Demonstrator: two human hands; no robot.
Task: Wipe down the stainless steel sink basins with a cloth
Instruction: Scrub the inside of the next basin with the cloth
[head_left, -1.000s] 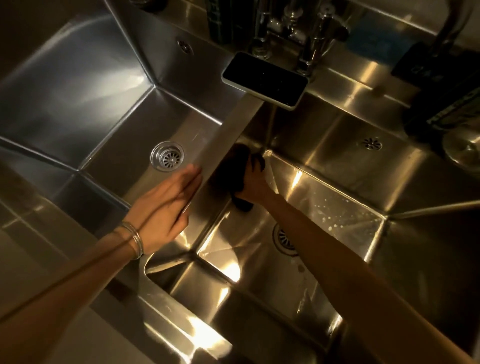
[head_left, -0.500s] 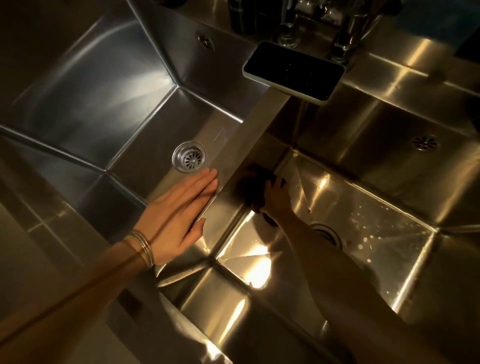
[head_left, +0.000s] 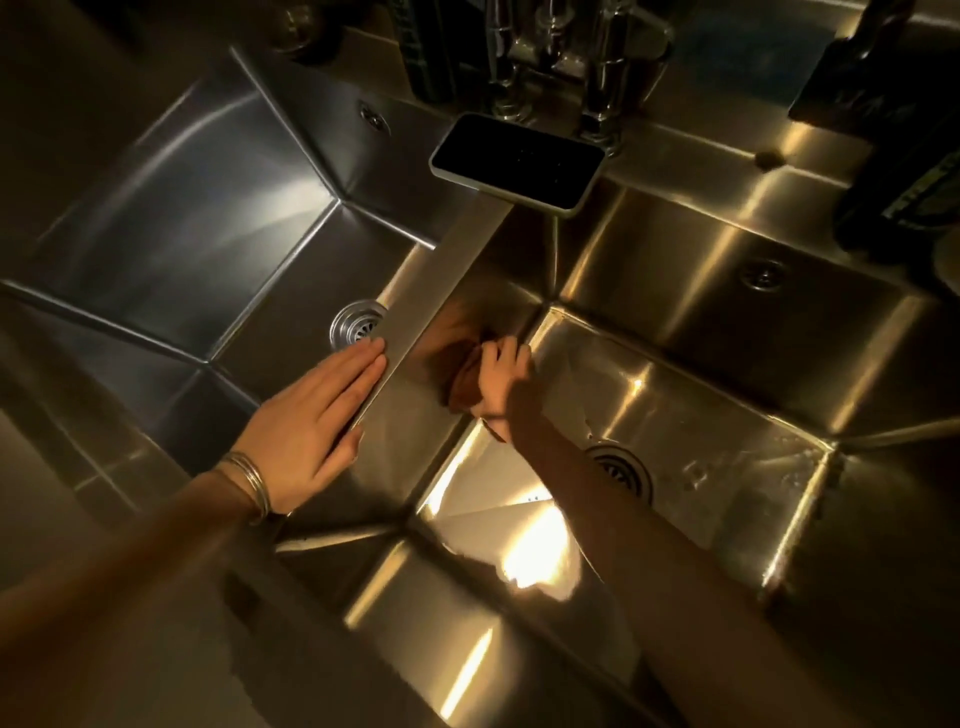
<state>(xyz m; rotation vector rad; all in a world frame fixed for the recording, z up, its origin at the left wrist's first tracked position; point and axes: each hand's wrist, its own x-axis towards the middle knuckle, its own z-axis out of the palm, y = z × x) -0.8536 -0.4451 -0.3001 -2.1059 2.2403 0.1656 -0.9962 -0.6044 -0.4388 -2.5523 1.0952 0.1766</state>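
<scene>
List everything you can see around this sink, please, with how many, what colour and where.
sink basins: two, steel, left basin and right basin, side by side
divider: one, steel, between the basins
drain strainers: two, silver, one in the left basin floor, one in the right, partly hidden by the forearm
phone: one, dark screen, pale edge, lying on the divider's far end
taps: steel, behind the phone; count unclear
dark objects: far right ledge, too dim to tell
cloth: one, dark reddish brown, against the right basin's left wall
bangles: thin, silver, left wrist
left hand: flat on the divider
right hand: fingers pressing the cloth
</scene>
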